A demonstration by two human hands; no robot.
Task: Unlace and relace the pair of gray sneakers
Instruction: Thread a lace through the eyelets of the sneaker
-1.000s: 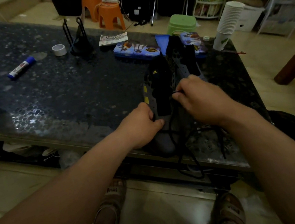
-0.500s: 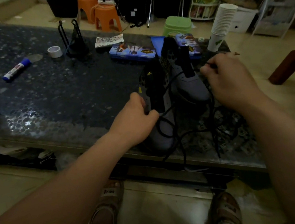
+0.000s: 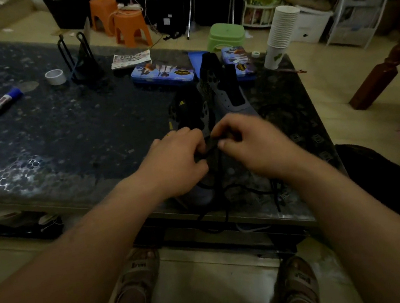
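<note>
Both pinch the black lace point(image 3: 219, 171) over the near sneaker point(image 3: 188, 112): left hand point(image 3: 177, 159), right hand point(image 3: 257, 143). Mid-lacing, I judge; next needs threading an eyelet.

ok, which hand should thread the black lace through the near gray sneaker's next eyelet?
Right, likely: the right hand pinches the black lace over the near gray sneaker; the left hand grips that sneaker, steadying it.
</note>
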